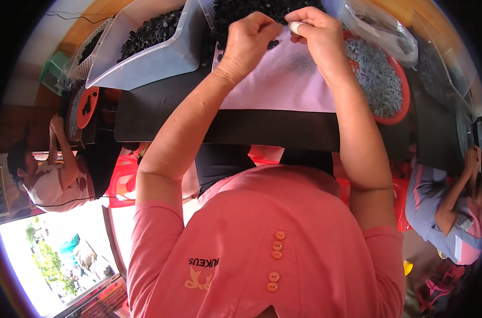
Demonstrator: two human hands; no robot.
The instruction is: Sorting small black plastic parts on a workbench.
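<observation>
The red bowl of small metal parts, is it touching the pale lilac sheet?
Touching. The head view shows the red bowl with its left rim lying over the right edge of the lilac sheet, no gap between them.

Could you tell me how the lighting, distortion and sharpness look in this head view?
Head view: strong fisheye bend, so the dark table edge curves and the corners go black; the window area at lower left is blown out by daylight; the left hand and right hand over the pale sheet are evenly lit and fairly sharp; the small black parts blur into one mass.
</observation>
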